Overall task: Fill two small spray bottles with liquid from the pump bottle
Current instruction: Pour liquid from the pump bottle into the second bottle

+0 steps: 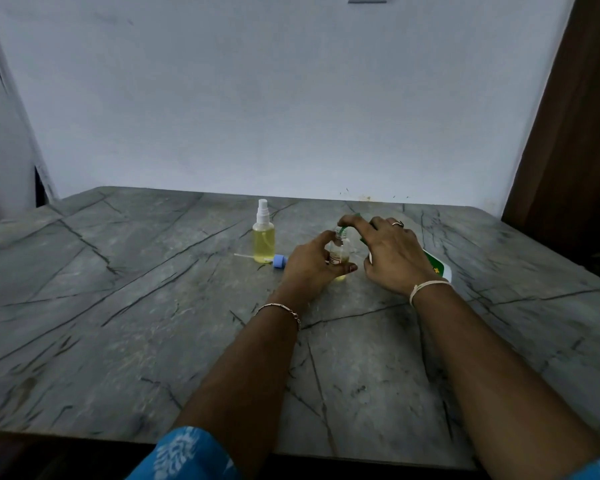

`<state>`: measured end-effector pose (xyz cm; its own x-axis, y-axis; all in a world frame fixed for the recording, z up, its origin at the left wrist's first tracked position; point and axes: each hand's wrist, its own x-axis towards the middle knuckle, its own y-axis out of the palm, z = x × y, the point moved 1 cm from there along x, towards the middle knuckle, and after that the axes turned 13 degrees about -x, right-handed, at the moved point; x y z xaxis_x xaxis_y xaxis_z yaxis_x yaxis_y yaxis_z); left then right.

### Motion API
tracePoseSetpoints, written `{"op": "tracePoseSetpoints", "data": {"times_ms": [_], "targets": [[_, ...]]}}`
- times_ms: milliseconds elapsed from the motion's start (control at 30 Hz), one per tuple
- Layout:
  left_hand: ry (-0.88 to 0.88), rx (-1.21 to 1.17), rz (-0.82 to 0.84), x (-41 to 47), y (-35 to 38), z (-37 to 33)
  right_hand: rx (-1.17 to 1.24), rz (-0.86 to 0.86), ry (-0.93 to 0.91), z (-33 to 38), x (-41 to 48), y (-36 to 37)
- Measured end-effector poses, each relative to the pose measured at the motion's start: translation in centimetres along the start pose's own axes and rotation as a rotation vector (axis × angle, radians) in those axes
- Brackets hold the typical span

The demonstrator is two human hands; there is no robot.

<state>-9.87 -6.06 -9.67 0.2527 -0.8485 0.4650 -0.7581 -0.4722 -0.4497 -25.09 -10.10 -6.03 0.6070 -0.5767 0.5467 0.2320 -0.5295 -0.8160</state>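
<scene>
A small clear spray bottle without its cap stands on the table, holding a little yellow liquid at the bottom. My left hand grips it around the body. My right hand covers the green and white pump bottle, which is mostly hidden. Its index finger presses on the green pump spout that points into the small bottle's neck. To the left stands a second spray bottle, capped with a white sprayer and nearly full of yellow liquid.
A blue sprayer cap with its white dip tube lies on the grey marbled table, between the full bottle and my left hand. A white wall runs behind; a dark wooden panel stands at the right.
</scene>
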Motion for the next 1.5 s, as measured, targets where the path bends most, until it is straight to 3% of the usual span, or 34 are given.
{"op": "tracePoseSetpoints", "data": {"times_ms": [1500], "targets": [[-0.026,-0.029,0.01,-0.15,0.11,-0.17,-0.015,-0.042,0.02,0.2,0.07,0.22]]}}
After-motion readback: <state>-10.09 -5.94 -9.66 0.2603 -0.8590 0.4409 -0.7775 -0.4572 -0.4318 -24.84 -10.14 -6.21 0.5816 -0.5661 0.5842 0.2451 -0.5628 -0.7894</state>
